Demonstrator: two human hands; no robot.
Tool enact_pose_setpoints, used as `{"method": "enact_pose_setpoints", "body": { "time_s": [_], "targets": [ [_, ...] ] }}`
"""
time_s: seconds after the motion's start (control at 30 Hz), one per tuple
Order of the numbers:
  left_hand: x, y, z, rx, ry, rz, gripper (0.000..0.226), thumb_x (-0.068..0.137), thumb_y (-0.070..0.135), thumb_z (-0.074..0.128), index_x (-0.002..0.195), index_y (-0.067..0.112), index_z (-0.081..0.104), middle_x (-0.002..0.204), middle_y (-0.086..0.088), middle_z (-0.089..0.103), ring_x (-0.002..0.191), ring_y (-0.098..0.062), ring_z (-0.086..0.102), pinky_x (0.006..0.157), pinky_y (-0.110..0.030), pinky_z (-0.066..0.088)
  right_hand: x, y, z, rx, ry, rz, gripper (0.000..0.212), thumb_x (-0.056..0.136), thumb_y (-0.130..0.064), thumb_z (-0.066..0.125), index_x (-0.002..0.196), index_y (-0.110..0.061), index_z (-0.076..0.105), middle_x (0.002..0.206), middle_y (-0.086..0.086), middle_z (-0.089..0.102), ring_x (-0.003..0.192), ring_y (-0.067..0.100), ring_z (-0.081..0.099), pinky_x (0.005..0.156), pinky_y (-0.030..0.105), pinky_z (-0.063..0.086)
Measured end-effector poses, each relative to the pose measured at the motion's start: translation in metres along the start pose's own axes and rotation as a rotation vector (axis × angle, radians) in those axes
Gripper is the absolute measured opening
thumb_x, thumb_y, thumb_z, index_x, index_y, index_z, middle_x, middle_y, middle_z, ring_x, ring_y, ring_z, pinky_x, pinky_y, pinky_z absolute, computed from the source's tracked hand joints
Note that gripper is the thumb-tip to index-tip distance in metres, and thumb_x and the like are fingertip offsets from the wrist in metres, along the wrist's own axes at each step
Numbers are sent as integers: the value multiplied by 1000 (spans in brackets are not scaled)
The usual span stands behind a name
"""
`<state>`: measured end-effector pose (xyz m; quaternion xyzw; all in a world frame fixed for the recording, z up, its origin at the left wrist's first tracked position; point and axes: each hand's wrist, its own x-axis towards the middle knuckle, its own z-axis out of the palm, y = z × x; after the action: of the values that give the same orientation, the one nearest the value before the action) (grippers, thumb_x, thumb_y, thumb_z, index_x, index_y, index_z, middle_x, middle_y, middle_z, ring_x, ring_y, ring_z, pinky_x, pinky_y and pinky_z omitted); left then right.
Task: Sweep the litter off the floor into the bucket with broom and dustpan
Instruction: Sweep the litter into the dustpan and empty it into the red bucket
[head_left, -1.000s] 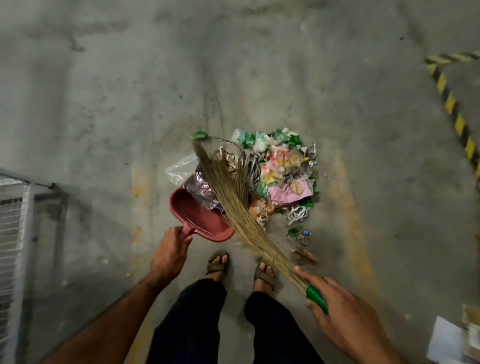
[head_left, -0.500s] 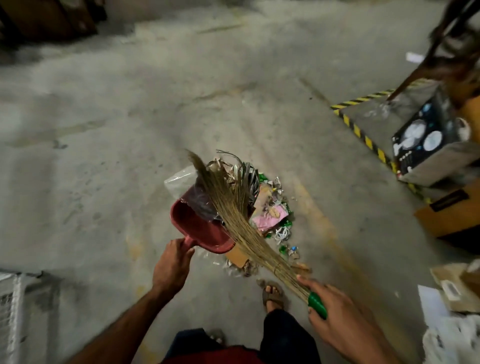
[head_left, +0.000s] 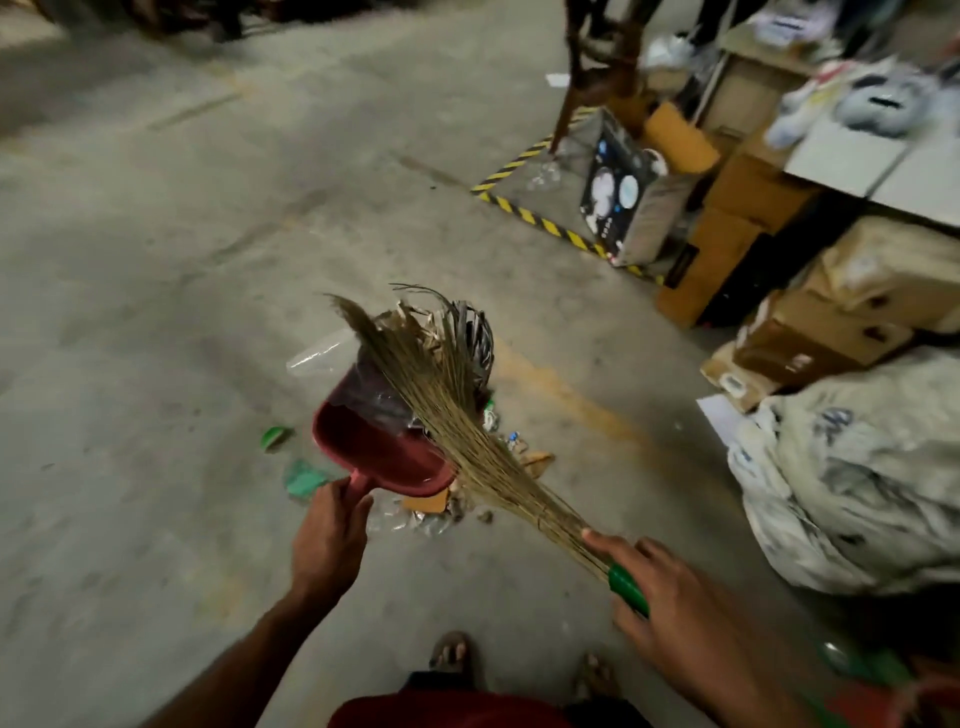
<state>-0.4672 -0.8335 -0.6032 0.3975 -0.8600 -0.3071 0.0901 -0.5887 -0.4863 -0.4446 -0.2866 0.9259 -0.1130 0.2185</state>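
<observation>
My left hand (head_left: 327, 540) grips the handle of a dark red dustpan (head_left: 379, 452), held above the floor with clear plastic and paper scraps (head_left: 431, 332) piled at its far end. My right hand (head_left: 665, 597) holds the green grip of a straw broom (head_left: 447, 410), whose bristles lie across the dustpan and press on the load. Loose litter (head_left: 431, 512) stays on the concrete under the pan, with green scraps (head_left: 304, 480) to its left. No bucket is clearly in view.
Cardboard boxes (head_left: 841, 322) and a large white sack (head_left: 857, 483) crowd the right side. Yellow-black hazard tape (head_left: 524, 210) marks the floor ahead right, beside a printed box (head_left: 618, 202) and chair legs (head_left: 571, 88). My sandalled feet (head_left: 452, 649) are below. Bare concrete stretches left.
The view has swung up and right, revealing boxes and the sack. The loaded dustpan and broom have risen off the litter pile, most of which has slid out of sight beneath them.
</observation>
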Motion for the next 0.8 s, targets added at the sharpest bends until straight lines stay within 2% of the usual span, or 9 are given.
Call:
{"method": "enact_pose_setpoints", "body": {
  "time_s": [0.1,0.23,0.3,0.4,0.47,0.57,0.63,0.67,0.8],
  "targets": [
    [-9,31,17,-5,-49,93,27,94,45,53,114,28,48,96,2,58,80,-23,60,65,-36,42,-40,22,-5,91,33,65,72,84,-37,55,134,-72,15,105,-14,45,92,9,58,80,25,50],
    [-32,82,54,-14,-129,227,30,93,48,53,112,26,49,96,2,60,79,-24,61,63,-39,46,-103,65,-8,106,115,191,69,90,-44,53,136,-71,10,122,-11,48,111,10,55,90,22,45],
    [-47,113,76,-15,-165,328,27,93,46,54,108,25,50,94,3,58,79,-23,59,63,-38,45,-137,90,-7,15,104,256,74,81,-50,54,134,-75,8,114,-16,53,102,9,58,81,21,49],
    [-80,160,115,-30,-248,457,22,94,42,55,107,26,50,89,3,57,76,-19,57,62,-35,43,-197,130,-1,63,128,370,84,61,-44,69,136,-62,36,98,-18,62,79,6,65,57,8,41],
    [-108,192,144,-52,-344,496,27,93,49,51,112,29,47,90,3,57,73,-19,61,62,-38,49,-237,159,5,44,176,429,89,55,-45,69,137,-59,37,101,-14,66,80,10,69,56,16,50],
    [-158,241,187,-75,-428,591,32,93,49,51,118,30,46,95,5,56,73,-18,60,63,-40,52,-297,200,11,80,153,539,93,64,-50,66,140,-65,14,119,-15,64,95,13,69,69,26,59],
    [-196,274,213,-79,-468,641,32,94,47,51,121,30,47,99,5,56,76,-16,59,65,-38,50,-340,224,14,35,295,586,78,86,-52,55,137,-69,-2,150,-20,35,126,5,52,93,16,48],
    [-215,290,225,-65,-490,656,33,94,47,51,122,29,47,100,5,57,78,-17,60,65,-37,49,-361,233,18,58,316,616,69,93,-54,47,135,-69,-6,154,-23,21,130,-3,43,97,11,41],
    [-289,341,279,-38,-613,765,32,95,43,52,121,24,49,102,2,58,80,-19,59,65,-36,48,-433,263,26,112,221,782,61,97,-54,37,134,-67,-10,137,-22,30,78,-14,40,67,9,41]
  ]
}}
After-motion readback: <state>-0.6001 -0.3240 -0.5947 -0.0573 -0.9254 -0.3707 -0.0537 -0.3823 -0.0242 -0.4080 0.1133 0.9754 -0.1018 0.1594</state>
